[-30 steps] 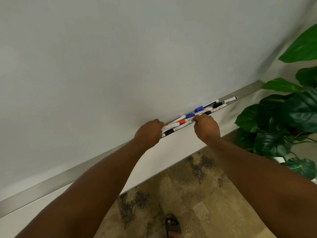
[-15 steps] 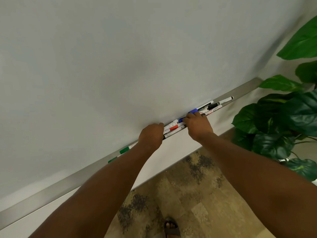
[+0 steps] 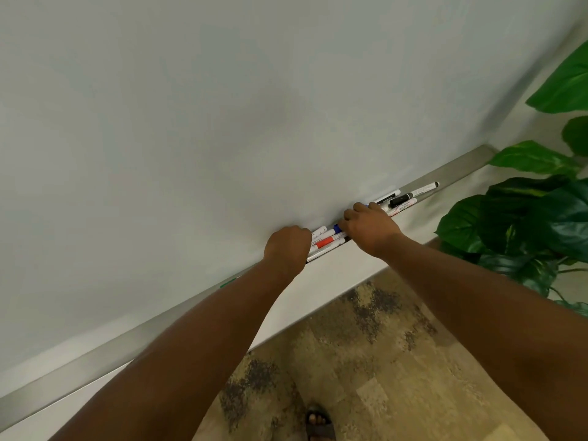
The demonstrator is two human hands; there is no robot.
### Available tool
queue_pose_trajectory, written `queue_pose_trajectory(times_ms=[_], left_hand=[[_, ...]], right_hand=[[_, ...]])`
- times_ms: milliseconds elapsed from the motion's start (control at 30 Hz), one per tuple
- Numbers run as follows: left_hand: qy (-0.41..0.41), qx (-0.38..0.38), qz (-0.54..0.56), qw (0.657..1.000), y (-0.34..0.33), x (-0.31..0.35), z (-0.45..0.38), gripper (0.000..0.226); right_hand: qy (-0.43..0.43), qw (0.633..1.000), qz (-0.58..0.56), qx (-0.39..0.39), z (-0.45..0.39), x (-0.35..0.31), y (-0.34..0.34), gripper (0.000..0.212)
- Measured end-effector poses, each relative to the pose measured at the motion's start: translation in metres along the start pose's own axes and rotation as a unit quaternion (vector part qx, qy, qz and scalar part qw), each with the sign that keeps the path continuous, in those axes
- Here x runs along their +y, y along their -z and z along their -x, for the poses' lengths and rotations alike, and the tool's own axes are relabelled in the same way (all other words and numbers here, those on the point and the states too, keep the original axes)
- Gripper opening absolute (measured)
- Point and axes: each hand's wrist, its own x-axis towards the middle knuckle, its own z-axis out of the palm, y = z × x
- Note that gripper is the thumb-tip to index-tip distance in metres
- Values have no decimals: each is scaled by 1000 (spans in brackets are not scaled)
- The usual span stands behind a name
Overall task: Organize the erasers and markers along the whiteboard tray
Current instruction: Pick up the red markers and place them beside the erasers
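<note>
Metal tray (image 3: 95, 354), both hands curled over markers (image 3: 327, 241), left (image 3: 288, 248), right (image 3: 369, 227).

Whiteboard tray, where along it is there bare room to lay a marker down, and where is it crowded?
The tray shows bare metal left of the green marker, and again between the last marker and the plant. It is crowded between the left hand and right hand, where markers bunch together.

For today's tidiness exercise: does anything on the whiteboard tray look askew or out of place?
Yes. The markers lie bunched and overlapping between the left hand and right hand rather than in a row; farther right, a black-capped marker lies apart from the bunch on the tray.
</note>
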Motion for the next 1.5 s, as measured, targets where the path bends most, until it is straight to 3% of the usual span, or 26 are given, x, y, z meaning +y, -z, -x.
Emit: queue_pose_trajectory(times_ms=[167,500,633,967,1267,1500], left_hand=[[10,-5,15,1000,1,0,-3,29],[14,11,41,999,-1,-2,-1,28],[24,13,57,998,-3,-2,-3,31],[25,65,70,995,-11,1,2,24],[5,42,37,998,-11,-2,2,34],[7,62,22,998,-12,-6,6,28]], right_hand=[[27,1000,-5,-8,-4,4,1,27],[95,994,3,61,4,26,6,16],[109,990,4,85,11,29,5,24],[-2,997,-16,80,37,35,-2,30],[-43,991,-52,115,47,28,-11,23],[66,989,-83,105,51,9,-11,24]])
